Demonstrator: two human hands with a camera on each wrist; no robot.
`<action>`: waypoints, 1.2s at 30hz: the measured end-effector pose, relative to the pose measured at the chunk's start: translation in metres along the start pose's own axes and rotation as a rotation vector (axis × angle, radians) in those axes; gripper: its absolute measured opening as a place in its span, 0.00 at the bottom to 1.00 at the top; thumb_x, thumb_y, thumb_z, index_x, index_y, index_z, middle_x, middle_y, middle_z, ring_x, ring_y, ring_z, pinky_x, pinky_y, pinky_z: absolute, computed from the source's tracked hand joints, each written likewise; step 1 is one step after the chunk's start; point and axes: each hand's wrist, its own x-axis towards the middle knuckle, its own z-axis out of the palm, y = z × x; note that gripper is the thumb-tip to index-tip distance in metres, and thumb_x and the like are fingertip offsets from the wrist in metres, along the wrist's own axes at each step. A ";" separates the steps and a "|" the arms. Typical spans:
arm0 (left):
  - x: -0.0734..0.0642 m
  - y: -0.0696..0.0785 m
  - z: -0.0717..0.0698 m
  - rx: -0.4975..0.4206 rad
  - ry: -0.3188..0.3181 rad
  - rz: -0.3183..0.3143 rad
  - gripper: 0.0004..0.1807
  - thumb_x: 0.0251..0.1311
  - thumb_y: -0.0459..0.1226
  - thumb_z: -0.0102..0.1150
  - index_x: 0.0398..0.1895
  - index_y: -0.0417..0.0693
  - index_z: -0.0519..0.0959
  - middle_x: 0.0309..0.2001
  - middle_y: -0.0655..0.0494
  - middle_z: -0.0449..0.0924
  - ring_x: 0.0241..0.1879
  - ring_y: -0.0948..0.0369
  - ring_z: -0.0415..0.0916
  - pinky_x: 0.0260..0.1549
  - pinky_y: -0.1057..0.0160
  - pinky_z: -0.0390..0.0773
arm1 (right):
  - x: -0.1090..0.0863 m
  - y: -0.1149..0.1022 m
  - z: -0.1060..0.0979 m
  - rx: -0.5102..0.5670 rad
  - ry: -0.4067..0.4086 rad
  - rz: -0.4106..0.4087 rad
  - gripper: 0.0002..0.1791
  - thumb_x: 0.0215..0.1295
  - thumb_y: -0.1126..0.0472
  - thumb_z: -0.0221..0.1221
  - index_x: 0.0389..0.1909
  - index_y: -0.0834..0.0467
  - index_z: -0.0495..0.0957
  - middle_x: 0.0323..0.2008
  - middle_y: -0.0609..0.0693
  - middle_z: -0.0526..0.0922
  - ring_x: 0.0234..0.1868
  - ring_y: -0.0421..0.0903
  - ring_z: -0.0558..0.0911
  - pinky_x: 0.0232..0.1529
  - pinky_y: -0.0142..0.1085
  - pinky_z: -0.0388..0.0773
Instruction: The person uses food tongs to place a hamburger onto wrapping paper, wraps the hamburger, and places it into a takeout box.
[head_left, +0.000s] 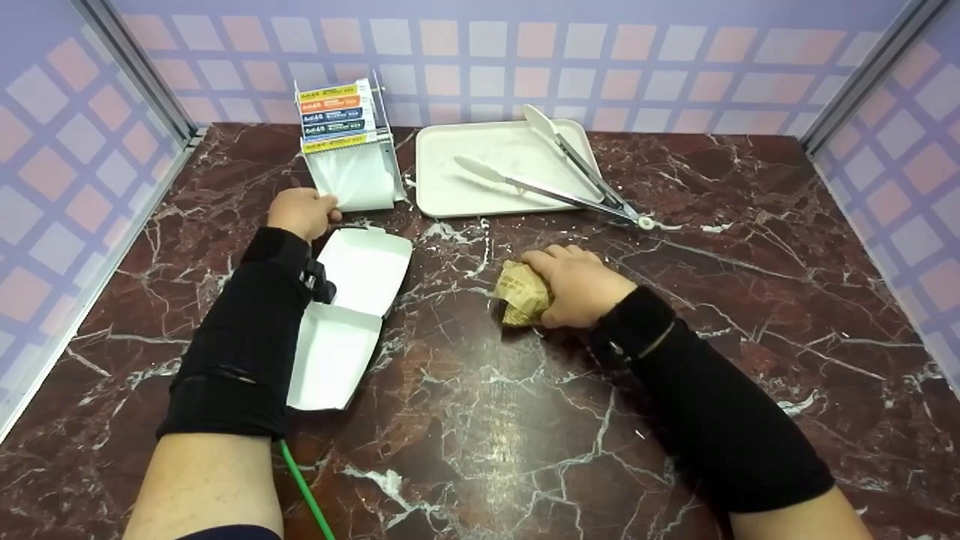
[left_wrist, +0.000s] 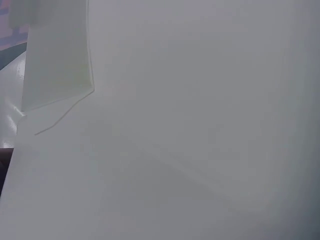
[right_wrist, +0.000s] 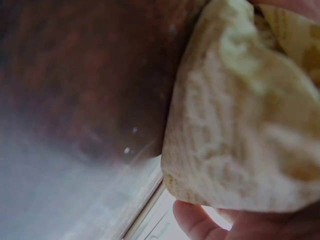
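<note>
I see print on the coloured labels [head_left: 331, 105] far left and the wrapped bundle [head_left: 523, 294], but can't read it.

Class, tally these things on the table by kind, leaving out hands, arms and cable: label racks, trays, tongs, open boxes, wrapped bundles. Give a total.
White upright rack with coloured labels: 1
Off-white rectangular tray: 1
Silver metal tongs with pale tips: 1
Open white hinged box: 1
Tan printed-paper bundle: 1
Total: 5

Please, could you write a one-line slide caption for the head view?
Right hand grips a wrapped bundle; left hand is at a rack of printed strips, near an open white box.
</note>
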 end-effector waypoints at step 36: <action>0.002 0.044 -0.025 -0.518 0.463 -0.162 0.15 0.75 0.43 0.54 0.52 0.47 0.86 0.46 0.59 0.83 0.45 0.63 0.74 0.48 0.67 0.73 | 0.001 -0.001 0.000 -0.002 -0.006 0.028 0.58 0.48 0.57 0.76 0.82 0.53 0.58 0.78 0.60 0.66 0.77 0.64 0.65 0.82 0.61 0.54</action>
